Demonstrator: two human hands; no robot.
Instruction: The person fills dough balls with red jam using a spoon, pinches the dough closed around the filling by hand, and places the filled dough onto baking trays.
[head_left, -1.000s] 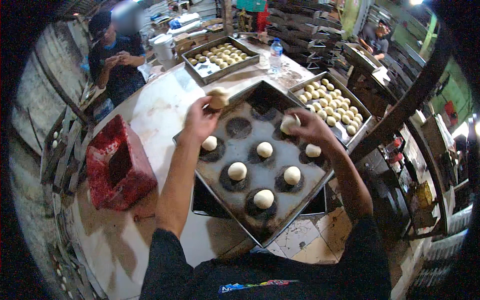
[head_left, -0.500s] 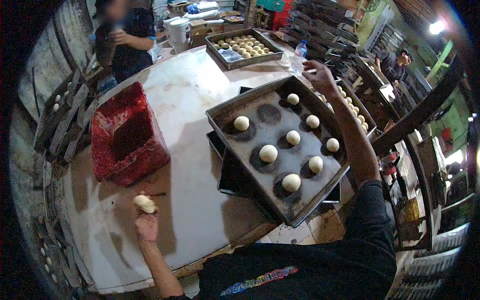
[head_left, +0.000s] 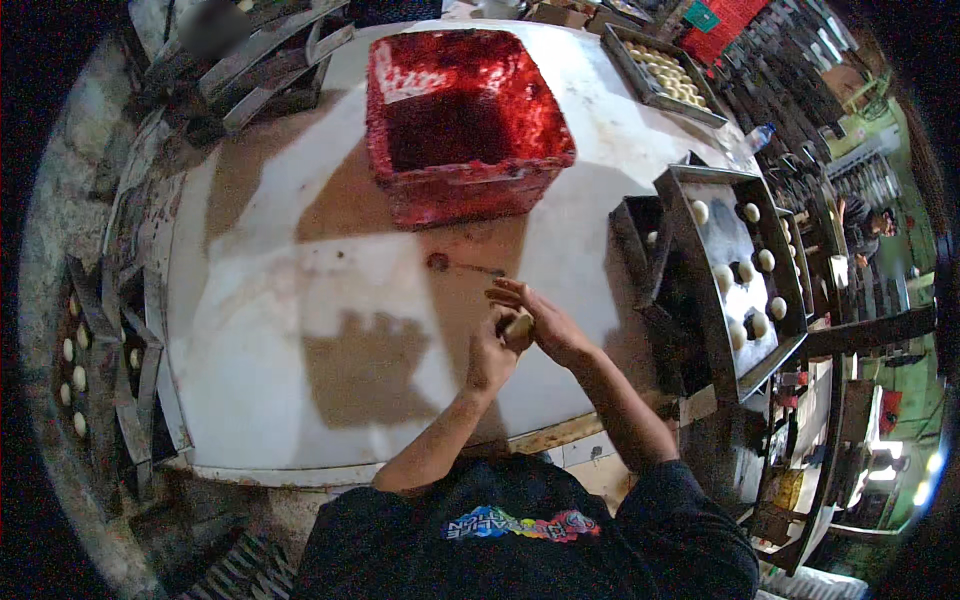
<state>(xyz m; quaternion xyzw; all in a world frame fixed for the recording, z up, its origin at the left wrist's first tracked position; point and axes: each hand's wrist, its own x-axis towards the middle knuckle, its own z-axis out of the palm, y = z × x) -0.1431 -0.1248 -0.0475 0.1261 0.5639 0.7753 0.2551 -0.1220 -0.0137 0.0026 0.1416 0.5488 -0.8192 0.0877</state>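
In front of me, over the white table, my left hand is wrapped round a pale dough ball. My right hand is close against it, fingers stretched out past the ball; its palm seems to touch the dough, though the contact is partly hidden. Just beyond my fingertips lies a thin-handled tool with a small, dark red rounded end. Behind that stands a red tub, its inner walls smeared with red.
At right, a metal tray holding several spaced dough balls rests at a slant on dark trays. A fuller tray and a plastic bottle are at the far right. Wooden trays of dough line the left side.
The view has swung left. My right hand has come back from the far side of the tray to meet my left hand, which still holds dough.
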